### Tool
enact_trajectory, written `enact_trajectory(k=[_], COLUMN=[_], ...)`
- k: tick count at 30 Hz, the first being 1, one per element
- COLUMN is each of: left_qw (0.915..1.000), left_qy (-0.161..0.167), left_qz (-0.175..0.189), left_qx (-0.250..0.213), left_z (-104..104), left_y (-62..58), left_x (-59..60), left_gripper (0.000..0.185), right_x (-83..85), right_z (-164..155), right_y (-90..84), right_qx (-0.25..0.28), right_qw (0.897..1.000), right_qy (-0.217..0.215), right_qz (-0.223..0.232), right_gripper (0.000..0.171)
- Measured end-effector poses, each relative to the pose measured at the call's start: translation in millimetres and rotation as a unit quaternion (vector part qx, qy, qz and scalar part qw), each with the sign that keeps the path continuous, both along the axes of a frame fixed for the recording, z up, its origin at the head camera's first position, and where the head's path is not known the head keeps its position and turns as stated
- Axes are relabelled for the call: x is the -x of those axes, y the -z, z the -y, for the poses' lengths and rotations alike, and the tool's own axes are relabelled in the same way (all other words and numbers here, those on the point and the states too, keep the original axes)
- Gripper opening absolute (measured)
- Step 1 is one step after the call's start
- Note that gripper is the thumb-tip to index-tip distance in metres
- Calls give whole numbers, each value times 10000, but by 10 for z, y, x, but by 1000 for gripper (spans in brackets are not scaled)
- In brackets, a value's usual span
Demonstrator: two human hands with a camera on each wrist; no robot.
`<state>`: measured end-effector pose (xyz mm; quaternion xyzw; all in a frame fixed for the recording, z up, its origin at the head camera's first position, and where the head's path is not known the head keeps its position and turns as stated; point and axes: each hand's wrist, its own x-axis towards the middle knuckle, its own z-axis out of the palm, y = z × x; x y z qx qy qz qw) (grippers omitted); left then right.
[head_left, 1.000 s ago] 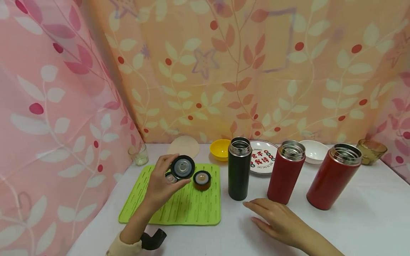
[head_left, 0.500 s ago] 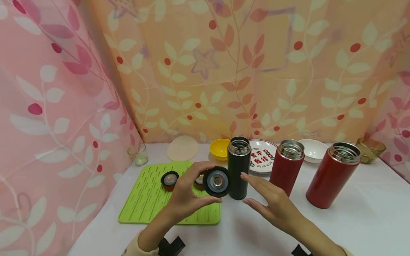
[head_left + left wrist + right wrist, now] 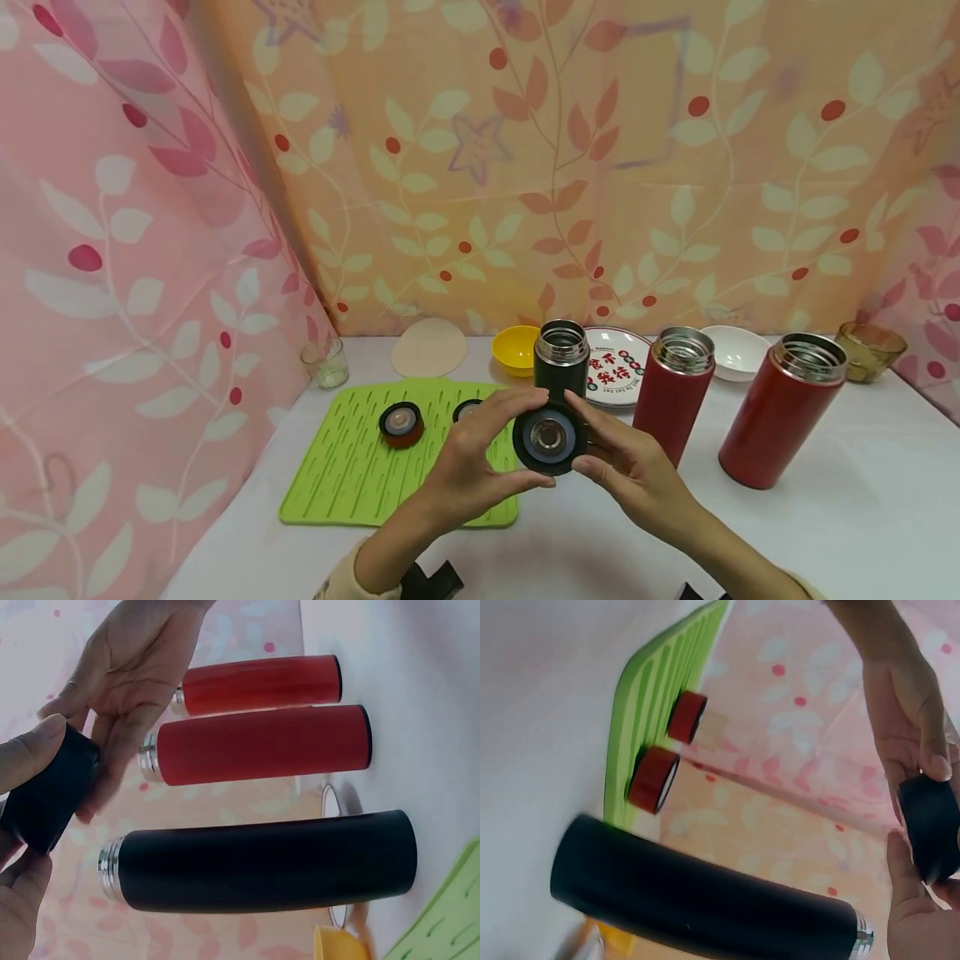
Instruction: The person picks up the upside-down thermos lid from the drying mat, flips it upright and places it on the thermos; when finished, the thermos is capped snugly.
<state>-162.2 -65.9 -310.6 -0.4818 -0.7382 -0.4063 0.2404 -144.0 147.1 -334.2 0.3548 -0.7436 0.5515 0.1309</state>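
My left hand (image 3: 483, 454) holds a black lid (image 3: 550, 437) up in front of the open black flask (image 3: 561, 360), its inner side towards me. My right hand (image 3: 630, 475) meets the lid from the right, index finger over its top and thumb under it. In the left wrist view the lid (image 3: 49, 795) sits between my left thumb and fingers, with the right hand (image 3: 127, 667) against its far side. Two open red flasks (image 3: 671, 392) (image 3: 780, 412) stand to the right. Two red lids (image 3: 401, 423) (image 3: 467, 410) lie on the green mat (image 3: 352, 475).
Along the back of the white table stand a small glass (image 3: 324, 362), a beige disc (image 3: 429, 346), a yellow bowl (image 3: 514, 348), a patterned plate (image 3: 622, 371), a white bowl (image 3: 735, 354) and an amber glass bowl (image 3: 870, 354). Patterned curtains close off the back and left.
My left hand carried the black lid from above the mat to the right, in front of the black flask. My right hand rose off the table and came onto the lid.
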Motion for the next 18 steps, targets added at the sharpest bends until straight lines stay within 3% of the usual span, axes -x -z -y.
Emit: enact_trajectory(k=[3, 6, 8, 10, 14, 16, 18], left_qw=[9999, 9996, 9990, 9950, 9758, 9690, 9700], left_qy=[127, 278, 233, 252, 358, 433, 404], left_qz=[-81, 81, 378, 947, 2051, 2289, 2229], left_qx=[48, 48, -18, -183, -671, -821, -878], left_z=[13, 46, 68, 79, 81, 78, 75], left_y=[4, 12, 18, 26, 28, 25, 20], left_x=[21, 52, 66, 71, 61, 50, 38], left_gripper=[74, 69, 61, 54, 45, 44, 43], right_x=[0, 11, 17, 20, 23, 27, 37], right_z=[-6, -13, -21, -33, -44, -42, -42], right_y=[7, 12, 17, 25, 38, 40, 39], right_qx=[375, 562, 581, 529, 461, 481, 480], right_qw=[9985, 9968, 9965, 9967, 9971, 9972, 9974], right_qy=[-321, -484, -448, -346, -178, -244, -278], right_qz=[246, 312, 392, 502, 571, 520, 450], right_gripper=[63, 62, 62, 62, 62, 62, 63])
